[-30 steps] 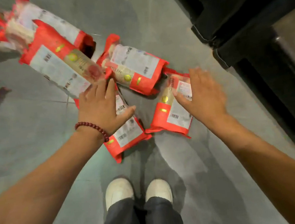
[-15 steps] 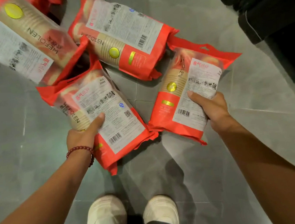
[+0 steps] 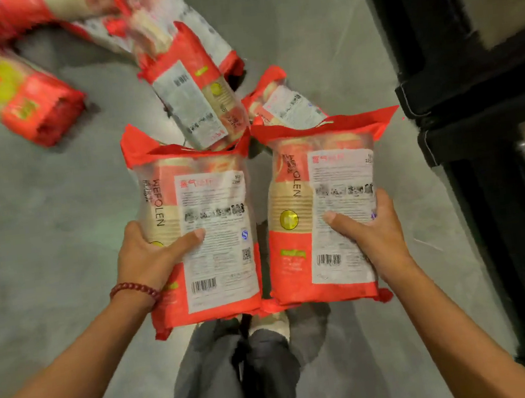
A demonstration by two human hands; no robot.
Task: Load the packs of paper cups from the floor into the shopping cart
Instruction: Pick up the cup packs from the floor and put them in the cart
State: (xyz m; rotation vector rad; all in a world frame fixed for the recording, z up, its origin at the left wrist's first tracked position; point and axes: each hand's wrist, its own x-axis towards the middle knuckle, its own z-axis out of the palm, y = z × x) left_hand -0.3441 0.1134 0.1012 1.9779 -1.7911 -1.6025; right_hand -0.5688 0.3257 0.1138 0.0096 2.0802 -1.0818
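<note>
Both hands grip a pack each: left hand (image 3: 150, 260) wraps the left pack (image 3: 202, 231), right hand (image 3: 371, 232) the right pack (image 3: 322, 215), side by side. Beyond them, more packs (image 3: 194, 101) lie on the floor (image 3: 44, 223).

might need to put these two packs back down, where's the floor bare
Bare floor lies left of the left hand and its pack, below the blurred pack. A narrower strip runs between the right hand with its pack and the black frame. Straight ahead is crowded with loose packs.
</note>
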